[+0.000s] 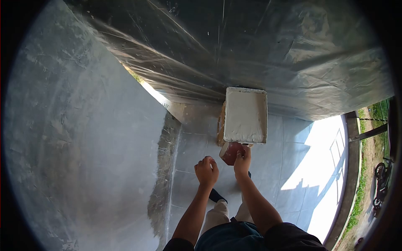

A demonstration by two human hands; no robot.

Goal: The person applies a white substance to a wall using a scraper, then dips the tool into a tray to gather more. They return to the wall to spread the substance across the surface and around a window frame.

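A white paint tray [245, 115] filled with white paint sits on the tiled floor against a plastic-covered wall. Just below it is a reddish-brown roller or brush head [230, 153] with a pale end. My right hand [243, 161] grips it at the tray's near edge. My left hand [207, 170] hovers beside it, fingers curled into a loose fist with nothing in it. Both forearms reach down from the bottom of the view.
Clear plastic sheeting [251, 50] covers the wall ahead. A grey plastered wall [83, 138] curves on the left. My legs and a dark shoe [217, 195] stand on the grey tiles [289, 167]. A railing [368, 133] and grass lie at right.
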